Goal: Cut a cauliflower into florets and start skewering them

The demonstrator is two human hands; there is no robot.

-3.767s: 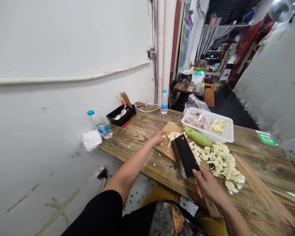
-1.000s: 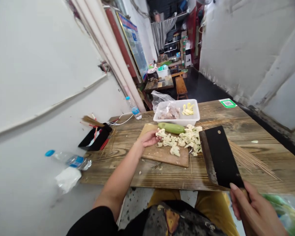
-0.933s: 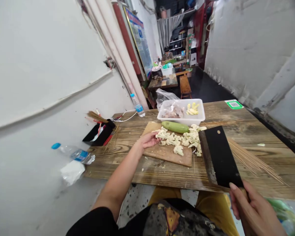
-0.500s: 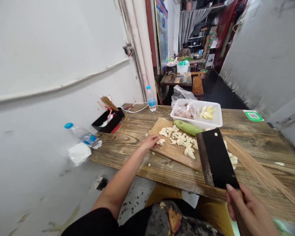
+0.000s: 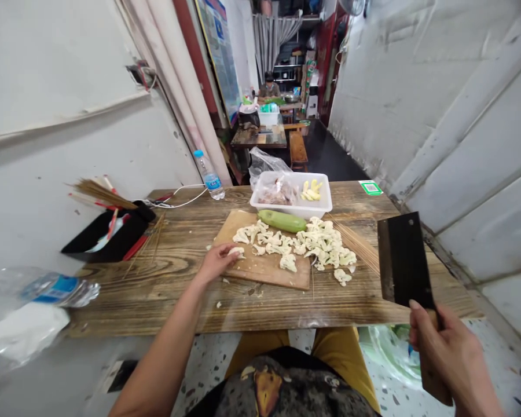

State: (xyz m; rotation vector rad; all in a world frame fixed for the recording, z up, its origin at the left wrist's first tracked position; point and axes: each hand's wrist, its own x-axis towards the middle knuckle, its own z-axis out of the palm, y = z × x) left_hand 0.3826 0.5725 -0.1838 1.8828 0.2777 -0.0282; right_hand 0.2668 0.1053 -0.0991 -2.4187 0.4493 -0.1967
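My right hand (image 5: 447, 341) grips the wooden handle of a black cleaver (image 5: 404, 260), its blade raised over the right end of the table. At the left of the wooden cutting board (image 5: 260, 277), my left hand (image 5: 217, 262) has its fingers closed on a small cauliflower floret (image 5: 236, 252). More cauliflower florets (image 5: 274, 242) lie across the board, with a larger pile (image 5: 327, 243) at and beyond its right end. A pale green zucchini (image 5: 282, 220) rests along the board's far edge.
A white plastic tub (image 5: 325, 202) with bagged meat and yellow pieces stands behind the board. Bamboo skewers (image 5: 360, 246) lie right of the pile. Water bottles (image 5: 211, 176) and a black box (image 5: 99, 231) of skewers are on the left. Another person (image 5: 269, 87) sits far back.
My view has turned to the right. The cleaver has moved right, away from the board, uncovering the cauliflower pile. My left hand stays at the board's left side with the floret.
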